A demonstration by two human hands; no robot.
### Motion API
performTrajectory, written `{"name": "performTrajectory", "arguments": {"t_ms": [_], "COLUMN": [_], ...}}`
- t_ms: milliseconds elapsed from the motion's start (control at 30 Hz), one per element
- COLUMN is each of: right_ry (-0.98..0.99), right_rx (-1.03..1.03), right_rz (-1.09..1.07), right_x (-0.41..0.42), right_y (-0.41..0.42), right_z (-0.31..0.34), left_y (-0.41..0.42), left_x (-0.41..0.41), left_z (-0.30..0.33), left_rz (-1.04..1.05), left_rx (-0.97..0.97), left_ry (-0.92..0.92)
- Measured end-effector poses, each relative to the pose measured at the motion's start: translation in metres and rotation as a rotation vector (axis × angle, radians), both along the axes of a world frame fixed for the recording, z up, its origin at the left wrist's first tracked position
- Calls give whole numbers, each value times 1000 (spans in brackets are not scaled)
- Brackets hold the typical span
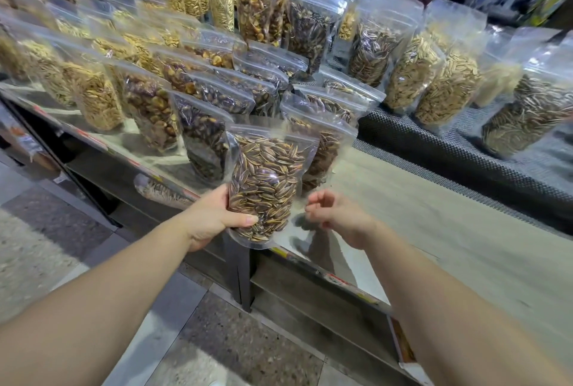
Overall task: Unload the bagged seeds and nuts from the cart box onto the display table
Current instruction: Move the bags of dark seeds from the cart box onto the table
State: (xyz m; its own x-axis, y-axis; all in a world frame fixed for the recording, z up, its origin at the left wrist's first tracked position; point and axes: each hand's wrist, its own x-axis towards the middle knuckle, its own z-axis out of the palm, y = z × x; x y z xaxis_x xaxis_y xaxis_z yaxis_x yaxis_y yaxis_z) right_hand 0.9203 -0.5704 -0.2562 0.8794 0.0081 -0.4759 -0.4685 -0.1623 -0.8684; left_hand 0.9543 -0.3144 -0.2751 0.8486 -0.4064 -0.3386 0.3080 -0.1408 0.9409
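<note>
My left hand [214, 218] grips the lower left side of a clear stand-up bag of striped sunflower seeds [266, 181], held upright over the front edge of the display table [418, 215]. My right hand [335, 215] hovers just right of the bag with its fingers loosely curled and nothing in them. Rows of standing bags of seeds and nuts [148, 106] fill the table behind and to the left. The cart box is out of view.
A bare pale stretch of tabletop lies right of the held bag. Behind it a dark mesh mat [449, 150] carries more seed bags [434, 84]. Below the table edge are dark shelves [310, 308] and a speckled tile floor [217, 339].
</note>
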Motion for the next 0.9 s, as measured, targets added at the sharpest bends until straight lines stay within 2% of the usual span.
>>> {"name": "performTrajectory", "arguments": {"t_ms": [67, 100, 233, 333, 500, 633, 900], "right_ry": [-46, -82, -258, -317, -216, -216, -183], "right_rx": [-49, -89, -332, -402, -465, -454, -540], "right_rz": [188, 186, 10, -97, -76, -129, -164], "right_x": [-12, -13, -3, 2, 2, 7, 7], "right_y": [7, 11, 24, 27, 36, 41, 42], "right_z": [4, 3, -4, -14, -29, -41, -31], "left_y": [-14, -19, -34, -43, -46, -43, -47], "left_x": [4, 7, 21, 32, 42, 57, 64], "left_z": [3, 4, 7, 6, -16, -38, -53], "left_rz": [-22, -33, -28, -38, -115, -74, -121], "left_rx": [39, 65, 205, 292, 395, 483, 499], "left_ry": [-35, -51, -159, -243, -203, -257, -262]}}
